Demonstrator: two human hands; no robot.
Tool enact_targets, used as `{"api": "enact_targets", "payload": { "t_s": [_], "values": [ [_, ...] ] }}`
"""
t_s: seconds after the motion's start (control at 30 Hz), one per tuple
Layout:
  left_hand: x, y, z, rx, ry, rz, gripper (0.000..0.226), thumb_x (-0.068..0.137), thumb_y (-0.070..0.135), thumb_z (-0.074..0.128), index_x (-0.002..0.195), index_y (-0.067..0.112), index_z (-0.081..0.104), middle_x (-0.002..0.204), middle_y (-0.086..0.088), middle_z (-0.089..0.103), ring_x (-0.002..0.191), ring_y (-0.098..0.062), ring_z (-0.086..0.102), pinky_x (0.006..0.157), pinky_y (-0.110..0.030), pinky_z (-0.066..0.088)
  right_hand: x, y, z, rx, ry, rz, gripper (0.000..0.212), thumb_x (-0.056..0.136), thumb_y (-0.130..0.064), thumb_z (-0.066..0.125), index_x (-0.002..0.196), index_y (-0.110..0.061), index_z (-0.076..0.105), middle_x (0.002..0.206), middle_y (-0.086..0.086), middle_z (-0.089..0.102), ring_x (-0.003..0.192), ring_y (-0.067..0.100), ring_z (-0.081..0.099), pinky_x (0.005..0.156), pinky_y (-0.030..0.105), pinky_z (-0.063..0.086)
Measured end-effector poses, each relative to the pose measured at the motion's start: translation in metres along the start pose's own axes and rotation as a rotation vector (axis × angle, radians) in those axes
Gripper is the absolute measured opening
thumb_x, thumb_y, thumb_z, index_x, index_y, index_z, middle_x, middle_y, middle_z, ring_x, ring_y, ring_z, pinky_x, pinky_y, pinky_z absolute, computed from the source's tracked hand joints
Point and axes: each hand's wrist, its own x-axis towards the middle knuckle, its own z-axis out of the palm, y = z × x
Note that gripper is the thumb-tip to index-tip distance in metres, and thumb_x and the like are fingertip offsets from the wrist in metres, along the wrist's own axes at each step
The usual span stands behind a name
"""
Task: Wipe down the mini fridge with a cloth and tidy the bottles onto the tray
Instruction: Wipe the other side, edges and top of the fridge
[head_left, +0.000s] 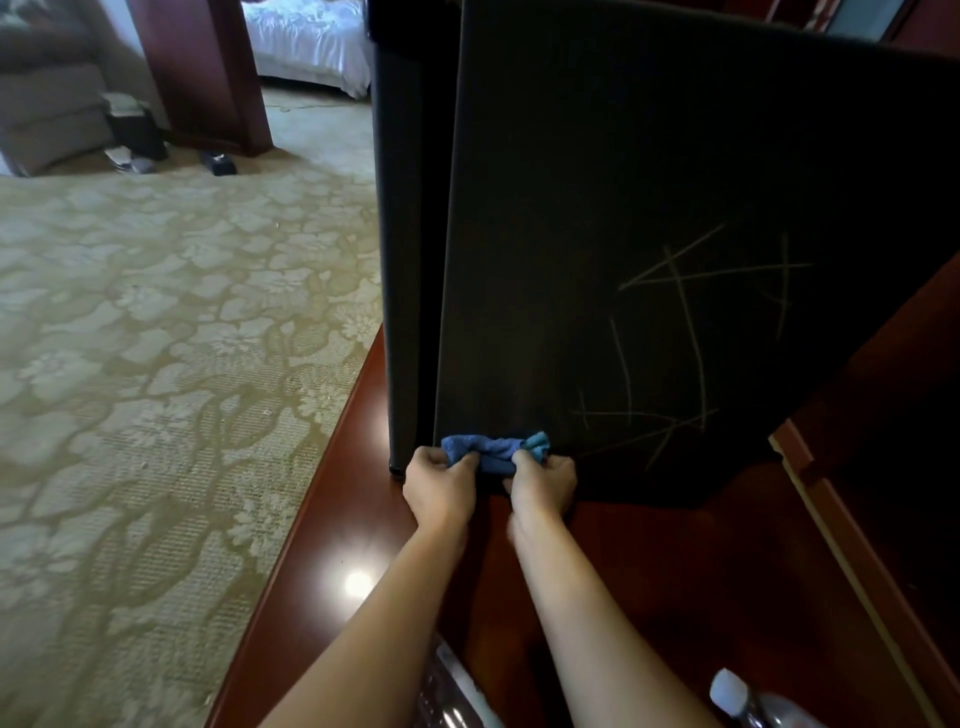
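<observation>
Low in the middle of the frame, the left hand (439, 480) and right hand (543, 480) both gripped a bunched blue cloth (493, 449) against the bottom edge of the black mini fridge (623, 208) (pale scratch marks crossed its face). A bottle (748, 701) lay at lower right.

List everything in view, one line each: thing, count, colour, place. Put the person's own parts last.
Mini fridge: one, black, standing on the wooden top, pale chalk-like scratch marks low on its facing side.
Cloth: one, blue, bunched at the fridge's lower left corner.
Wooden top: one, glossy reddish brown, under the fridge.
Bottle: one, clear with white cap, bottom right edge, partly cut off.
Carpet: one, beige floral, left.
Bed: one, white, through the doorway, top.
Sofa: one, grey, top left.
Left hand: one, gripping the cloth.
Right hand: one, gripping the cloth.
</observation>
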Motion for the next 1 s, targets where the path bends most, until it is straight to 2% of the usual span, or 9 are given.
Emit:
{"api": "enact_targets", "payload": {
  "t_s": [0.07,0.1,0.17,0.27,0.37,0.5,0.67,0.83,1.0],
  "values": [
    [0.004,-0.010,0.003,-0.073,-0.008,-0.150,0.016,0.080,0.018,0.075,0.082,0.012,0.060,0.084,-0.006,0.066,0.074,-0.018,0.062,0.061,-0.029,0.048,0.006,0.010,0.000,0.005,-0.025,0.067,0.027,0.081,0.004,0.065,0.107,0.008,0.060,0.105,0.027,0.066,0.097,0.040,0.066,0.088,0.051,0.054],
    [0.007,-0.014,0.005,-0.104,-0.018,-0.211,0.016,0.079,0.018,0.075,0.084,0.011,0.061,0.088,-0.008,0.068,0.080,-0.022,0.065,0.069,-0.033,0.054,0.008,0.013,0.000,0.021,-0.038,0.083,0.027,0.081,0.007,0.064,0.107,0.011,0.061,0.103,0.029,0.065,0.095,0.041,0.067,0.085,0.050,0.055],
    [0.009,-0.018,0.009,-0.148,-0.037,-0.286,0.017,0.079,0.018,0.076,0.088,0.010,0.063,0.093,-0.013,0.069,0.088,-0.030,0.068,0.084,-0.044,0.057,0.013,0.017,-0.002,0.055,-0.064,0.101,0.021,0.080,0.011,0.062,0.101,0.013,0.063,0.090,0.028,0.066,0.084,0.038,0.068,0.070,0.042,0.055],
    [0.010,-0.018,0.013,-0.200,-0.043,-0.323,0.018,0.080,0.015,0.075,0.092,0.007,0.063,0.098,-0.017,0.069,0.090,-0.033,0.069,0.087,-0.048,0.057,0.018,0.015,-0.009,0.098,-0.103,0.122,0.009,0.081,0.011,0.060,0.084,0.005,0.066,0.071,0.015,0.064,0.063,0.024,0.064,0.052,0.028,0.049],
    [0.004,-0.015,0.021,-0.213,-0.063,-0.319,0.017,0.080,0.014,0.075,0.089,0.010,0.061,0.098,-0.017,0.069,0.091,-0.033,0.068,0.088,-0.047,0.057,0.023,0.010,-0.019,0.119,-0.105,0.113,0.019,0.082,0.008,0.060,0.071,-0.007,0.063,0.067,0.010,0.063,0.058,0.016,0.062,0.047,0.023,0.047],
    [-0.014,-0.009,0.046,-0.133,-0.138,-0.261,0.018,0.083,0.018,0.074,0.092,0.012,0.060,0.095,-0.011,0.069,0.086,-0.024,0.066,0.082,-0.039,0.056,0.039,-0.008,-0.046,0.141,-0.044,0.074,0.018,0.082,0.006,0.061,0.072,-0.009,0.062,0.069,0.010,0.063,0.061,0.017,0.062,0.049,0.025,0.048],
    [-0.044,-0.004,0.080,-0.127,-0.219,-0.265,0.017,0.083,0.018,0.074,0.087,0.014,0.058,0.094,-0.011,0.070,0.087,-0.026,0.068,0.082,-0.040,0.056,0.060,-0.025,-0.081,0.146,0.001,0.030,0.018,0.082,0.005,0.062,0.070,-0.008,0.061,0.068,0.012,0.061,0.061,0.019,0.061,0.059,0.033,0.053],
    [-0.045,0.000,0.082,-0.236,-0.240,-0.334,0.013,0.082,0.007,0.071,0.090,0.008,0.061,0.088,-0.015,0.070,0.077,-0.026,0.068,0.080,-0.039,0.059,0.061,-0.029,-0.086,0.180,-0.053,0.093,0.010,0.084,0.007,0.059,0.089,-0.001,0.062,0.081,0.017,0.062,0.064,0.021,0.060,0.055,0.027,0.051],
    [-0.047,-0.001,0.080,-0.206,-0.282,-0.359,0.012,0.084,0.007,0.070,0.092,0.009,0.061,0.087,-0.015,0.070,0.077,-0.026,0.068,0.080,-0.040,0.059,0.062,-0.026,-0.094,0.180,-0.068,0.083,0.026,0.087,0.006,0.057,0.112,0.007,0.060,0.099,0.025,0.064,0.075,0.026,0.063,0.061,0.029,0.053]
  ]
}}
